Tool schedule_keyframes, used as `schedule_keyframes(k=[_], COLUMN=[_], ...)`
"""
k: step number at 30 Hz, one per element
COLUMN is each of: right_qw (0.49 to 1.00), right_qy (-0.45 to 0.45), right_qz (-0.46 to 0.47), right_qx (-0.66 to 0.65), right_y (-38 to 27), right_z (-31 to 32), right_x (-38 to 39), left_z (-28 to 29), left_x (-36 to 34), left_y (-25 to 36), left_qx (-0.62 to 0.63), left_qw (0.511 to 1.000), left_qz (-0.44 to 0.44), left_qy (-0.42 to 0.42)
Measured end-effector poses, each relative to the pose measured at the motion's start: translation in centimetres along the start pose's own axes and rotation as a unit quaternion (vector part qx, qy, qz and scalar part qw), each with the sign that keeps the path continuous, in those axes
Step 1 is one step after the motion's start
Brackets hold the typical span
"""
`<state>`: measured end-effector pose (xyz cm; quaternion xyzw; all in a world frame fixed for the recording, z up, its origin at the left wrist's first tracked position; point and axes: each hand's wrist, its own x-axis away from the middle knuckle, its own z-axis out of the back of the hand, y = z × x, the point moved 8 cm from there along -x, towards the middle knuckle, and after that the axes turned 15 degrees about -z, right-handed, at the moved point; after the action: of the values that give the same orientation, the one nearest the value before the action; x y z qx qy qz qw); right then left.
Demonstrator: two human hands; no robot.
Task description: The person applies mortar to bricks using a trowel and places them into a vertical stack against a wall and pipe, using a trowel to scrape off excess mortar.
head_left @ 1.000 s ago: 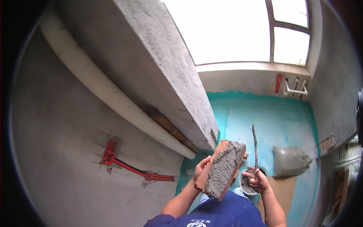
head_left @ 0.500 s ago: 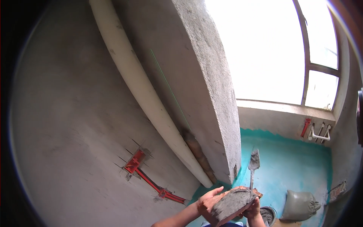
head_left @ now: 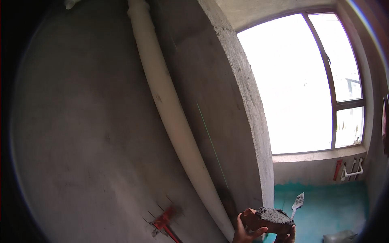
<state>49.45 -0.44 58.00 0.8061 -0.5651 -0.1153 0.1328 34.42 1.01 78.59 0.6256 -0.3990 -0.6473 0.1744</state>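
Note:
At the lower edge, right of the middle, both my hands hold a reddish-brown brick (head_left: 257,222). Grey wet mortar (head_left: 273,215) is spread over its upper face, lumpy at the rim. My left hand (head_left: 244,234) grips the left end, its thumb along the near side. At the right end my right hand (head_left: 289,236) closes around the brick from below. A mortar-smeared trowel (head_left: 299,201) sticks up behind that end, blade upward. Its handle is hidden behind the brick, by my right hand; whether those fingers also hold it I cannot make out.
A pale drainpipe (head_left: 174,109) slants down the grey wall beside a projecting wall corner (head_left: 247,89). A green line (head_left: 210,141) marks that wall. Red conduit (head_left: 164,218) sits in the left wall. A window (head_left: 296,89), a teal-coated floor (head_left: 320,206) and a bag (head_left: 340,236) are at right.
The view has tilted upward, so the window and pipe show more fully and the mortar bucket has left the picture. The brick appears lower right, seen more from its side, still in both hands.

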Motion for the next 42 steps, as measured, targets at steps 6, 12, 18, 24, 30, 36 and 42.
schedule_keyframes(k=[6, 12, 18, 24, 30, 36, 42], right_qw=[0.971, 0.915, 0.761, 0.730, 0.808, 0.752, 0.723], right_qy=[0.142, 0.155, 0.237, 0.193, 0.214, 0.234, 0.240], right_qz=[-0.083, -0.132, 0.240, 0.278, 0.236, 0.313, 0.368], right_qx=[0.173, 0.348, 0.555, 0.594, 0.496, 0.530, 0.533], right_y=[5.9, 9.6, 6.9, 9.0, 11.5, 13.4, 13.7], right_z=[2.9, 5.1, 7.1, 5.0, -0.1, -2.6, -2.2], right_x=[-3.6, -9.7, -16.0, -18.4, -24.2, -28.4, -30.5], left_z=[4.5, 14.7, 17.8, 20.2, 20.7, 20.8, 22.1], left_x=[-3.3, -8.0, -14.8, -16.9, -20.7, -23.0, -24.2], left_y=[4.2, 3.9, 2.6, 2.4, -0.3, -2.0, -2.2], left_qx=[0.020, -0.074, -0.058, -0.140, -0.166, -0.223, -0.314], left_qw=[0.999, 0.993, 0.993, 0.988, 0.984, 0.971, 0.940], left_qz=[-0.009, -0.014, -0.026, -0.046, -0.039, -0.086, -0.135], left_qy=[0.039, 0.093, 0.096, 0.048, 0.043, 0.019, 0.002])
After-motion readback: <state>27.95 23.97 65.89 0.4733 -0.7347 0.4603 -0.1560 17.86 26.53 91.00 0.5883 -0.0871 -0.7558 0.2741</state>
